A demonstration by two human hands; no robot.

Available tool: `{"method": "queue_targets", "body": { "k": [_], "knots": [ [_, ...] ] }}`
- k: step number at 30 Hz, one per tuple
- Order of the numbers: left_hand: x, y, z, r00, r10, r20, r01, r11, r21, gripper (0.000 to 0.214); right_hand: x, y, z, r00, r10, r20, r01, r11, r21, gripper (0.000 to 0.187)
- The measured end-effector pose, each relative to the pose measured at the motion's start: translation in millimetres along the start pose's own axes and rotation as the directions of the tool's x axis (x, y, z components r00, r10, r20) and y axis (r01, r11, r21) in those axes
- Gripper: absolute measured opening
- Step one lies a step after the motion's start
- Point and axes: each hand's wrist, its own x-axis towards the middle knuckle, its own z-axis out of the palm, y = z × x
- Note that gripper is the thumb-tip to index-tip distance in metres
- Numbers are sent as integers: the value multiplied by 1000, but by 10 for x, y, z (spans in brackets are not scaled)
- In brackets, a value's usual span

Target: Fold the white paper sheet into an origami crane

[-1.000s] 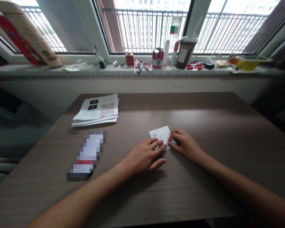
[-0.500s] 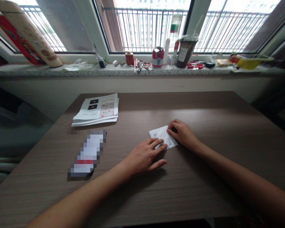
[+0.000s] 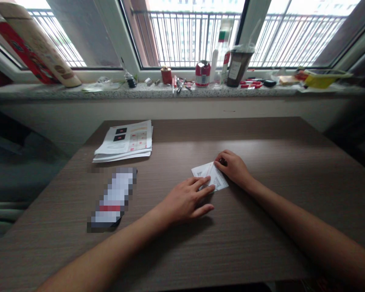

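A small folded sheet of paper (image 3: 215,178), white with printed marks and crease lines, lies on the brown table between my hands. My left hand (image 3: 188,198) rests over its near left part, fingers spread and pressing down on it, thumb out on the wood. At the far right edge of the sheet, my right hand (image 3: 231,164) pinches the paper's upper corner between thumb and forefinger. The paper's near left corner is hidden under my left fingers.
On the left stand a stack of printed papers (image 3: 124,142) and a blurred-out phone-like object (image 3: 114,198). The windowsill (image 3: 158,92) beyond the table holds a red can (image 3: 202,74), a lidded cup (image 3: 239,67), a bottle, small tools and a yellow container (image 3: 325,79).
My right hand has shifted very slightly up at the paper's corner. My left hand stays in place on the sheet.
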Motion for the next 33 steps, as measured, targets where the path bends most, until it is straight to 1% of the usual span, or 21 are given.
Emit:
{"method": "queue_targets", "body": {
  "k": [7,11,13,17,21,26,33],
  "knots": [
    [12,11,-30,1000,2,14,-2,1000,7,57,-16,5,-27,1000,4,6,-5,999,52,8],
    [17,11,-35,1000,1,19,-1,1000,10,57,-44,28,-62,995,-62,80,49,987,151,6],
    [15,9,-31,1000,-3,18,3,1000,5,58,-49,32,-65,993,-79,88,63,984,169,6],
    [4,4,-22,1000,-5,13,5,1000,-10,57,-10,34,-34,999,-23,42,16,988,155,7],
    [0,5,-17,1000,1,5,-1,1000,-12,57,26,33,-9,1000,21,10,-22,995,94,9],
    [5,0,-18,1000,12,-9,-12,1000,3,55,-16,6,-20,1000,-8,-23,10,996,89,8],
    [11,-64,-44,1000,14,-11,-14,1000,19,50,-59,-13,-37,1000,-28,-6,29,994,105,4]
  ]
}}
